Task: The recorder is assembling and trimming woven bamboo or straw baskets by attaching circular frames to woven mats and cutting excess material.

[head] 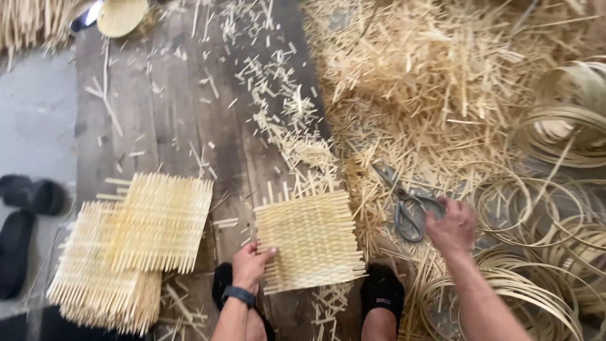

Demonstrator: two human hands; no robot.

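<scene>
From the head camera, our left hand (251, 265) pinches the woven mat (310, 241) by its near edge, pinning it flat on the boards (164, 107). Our right hand (451, 226), fingers curled, touches the scissors (407, 205) lying in the straw (429, 82); whether it grips them we cannot tell.

Basket-weaving workshop: woven bamboo mats (129, 246), heaped offcut strips (435, 82), coiled hoops (536, 208), scissors (407, 205) on plank floor (164, 107)

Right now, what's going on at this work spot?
A person sits over a plank floor strewn with bamboo offcuts. The left hand grips the near edge of a woven bamboo mat. The right hand is at the handles of grey scissors. Finished mats are stacked to the left; bamboo hoops lie to the right.
</scene>
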